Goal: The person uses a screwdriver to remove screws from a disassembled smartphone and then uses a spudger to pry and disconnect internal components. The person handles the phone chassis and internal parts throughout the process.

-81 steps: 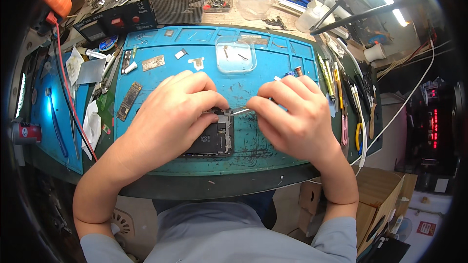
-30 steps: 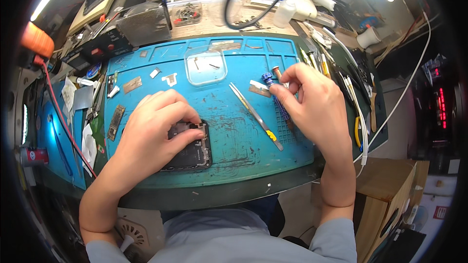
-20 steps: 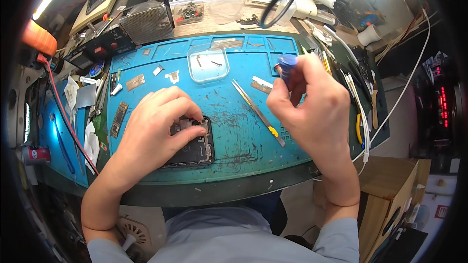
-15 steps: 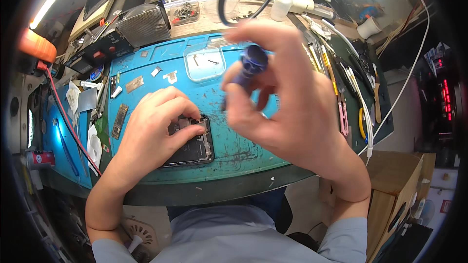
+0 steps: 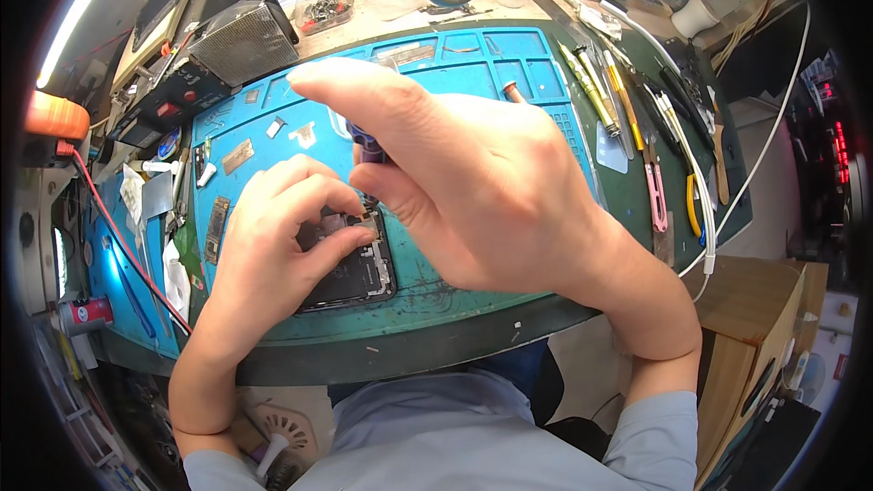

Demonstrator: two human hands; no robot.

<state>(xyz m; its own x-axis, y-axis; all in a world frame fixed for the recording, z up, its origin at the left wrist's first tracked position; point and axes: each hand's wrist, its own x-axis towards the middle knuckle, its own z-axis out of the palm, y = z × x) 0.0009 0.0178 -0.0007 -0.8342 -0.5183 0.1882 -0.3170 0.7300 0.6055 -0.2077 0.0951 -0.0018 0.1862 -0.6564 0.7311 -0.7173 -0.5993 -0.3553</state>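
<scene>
I judge that I'm at the setting-up part of screw work on the opened phone (image 5: 362, 275), with the driver being lined up over it. The phone lies near the front edge of the mat (image 5: 455, 311), left of its middle. My left hand (image 5: 284, 223) lies over it, thumb and fingertips at its far right corner; they seem to steady it, but I cannot tell whether they pinch some small part there. My right hand (image 5: 491, 184) is closed round the blue driver (image 5: 366, 147), above the phone's far right corner. My own hand hides the tip, so I cannot tell whether it touches anything.

As I see it, the next move calls for an upright shaft, a tip well seated before any turning, light pressure near the battery, and a firm left hand so the phone can't slide.
</scene>
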